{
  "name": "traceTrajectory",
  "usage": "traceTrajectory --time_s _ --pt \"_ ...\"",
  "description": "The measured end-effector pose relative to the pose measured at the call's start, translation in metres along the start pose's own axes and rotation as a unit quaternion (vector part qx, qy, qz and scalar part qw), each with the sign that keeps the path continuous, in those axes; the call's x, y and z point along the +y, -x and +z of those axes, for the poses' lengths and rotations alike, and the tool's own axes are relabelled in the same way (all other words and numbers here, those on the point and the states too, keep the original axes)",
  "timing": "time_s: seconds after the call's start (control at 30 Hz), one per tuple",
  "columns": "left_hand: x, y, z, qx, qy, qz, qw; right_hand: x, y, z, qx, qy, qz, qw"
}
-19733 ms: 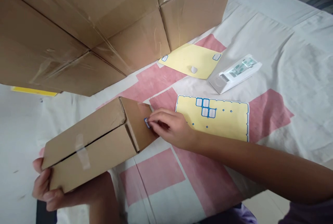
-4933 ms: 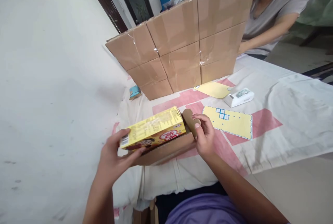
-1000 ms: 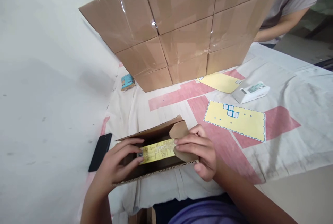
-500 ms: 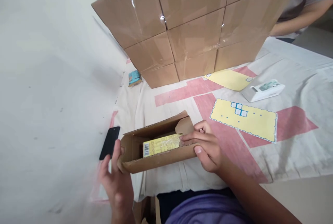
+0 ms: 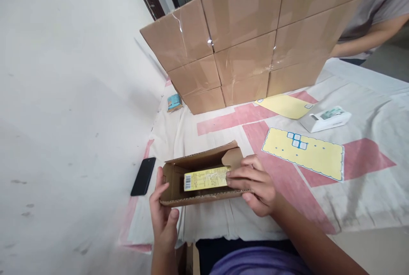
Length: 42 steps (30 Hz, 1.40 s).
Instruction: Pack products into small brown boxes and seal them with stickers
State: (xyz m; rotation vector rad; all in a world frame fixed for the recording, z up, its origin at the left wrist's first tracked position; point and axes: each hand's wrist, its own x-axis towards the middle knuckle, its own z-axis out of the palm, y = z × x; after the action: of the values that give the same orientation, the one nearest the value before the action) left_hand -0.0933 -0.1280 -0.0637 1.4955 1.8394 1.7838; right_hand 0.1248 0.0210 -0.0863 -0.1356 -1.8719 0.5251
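Note:
An open, narrow cardboard box [image 5: 204,200] is held up over the near edge of the table, its opening facing me. Inside it lies a slim yellow carton [image 5: 204,179] with a barcode at its left end. My left hand [image 5: 163,211] grips the box's left end, fingers along the outside and the thumb below. At the right end, my right hand [image 5: 257,185] is closed over the near wall, with its thumb outside and its fingertips reaching in against the yellow carton. A cardboard flap [image 5: 232,158] stands up beside those fingers.
A tall stack of taped cardboard boxes [image 5: 244,60] stands at the back. Left lies a black phone [image 5: 143,176] by the wall; a blue packet [image 5: 174,102] sits farther back. On the right are yellow cards [image 5: 303,155] and a white box [image 5: 330,118]. Another person's arm [image 5: 367,41] shows behind.
My left hand has shifted its hold on the box's left end, its thumb now below. The camera view has moved slightly. My right hand keeps its grip.

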Motion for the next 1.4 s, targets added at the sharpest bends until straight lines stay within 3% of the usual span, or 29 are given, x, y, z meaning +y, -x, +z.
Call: traceTrajectory --time_s 0.13,0.5,0.8,1.07,1.2,1.3,1.4 --pt "0.0 0.0 -0.002 0.004 0.016 -0.008 1.0 -0.002 -0.001 0.0 0.011 0.014 -0.025 1.0" --pt "-0.004 0.001 -0.011 -0.028 0.003 -0.043 0.999 -0.004 -0.008 0.0 -0.016 0.02 0.031 0.999" --pt "-0.008 -0.003 -0.006 -0.055 0.065 -0.046 0.995 -0.002 -0.007 0.0 -0.014 0.01 0.043 0.999" --pt "-0.014 -0.022 0.014 0.034 0.068 -0.096 0.993 -0.007 0.0 0.01 0.055 -0.038 0.185 0.98" --pt "-0.02 -0.036 0.018 0.013 0.155 -0.166 0.974 -0.004 0.001 0.008 0.034 -0.096 0.269 0.958" --pt "-0.031 -0.041 0.015 -0.008 0.194 -0.188 0.963 0.001 0.0 0.005 0.033 -0.095 0.282 0.954" --pt "-0.041 -0.041 0.011 0.003 0.155 -0.152 0.976 0.004 -0.002 0.003 0.056 -0.048 0.243 0.967"
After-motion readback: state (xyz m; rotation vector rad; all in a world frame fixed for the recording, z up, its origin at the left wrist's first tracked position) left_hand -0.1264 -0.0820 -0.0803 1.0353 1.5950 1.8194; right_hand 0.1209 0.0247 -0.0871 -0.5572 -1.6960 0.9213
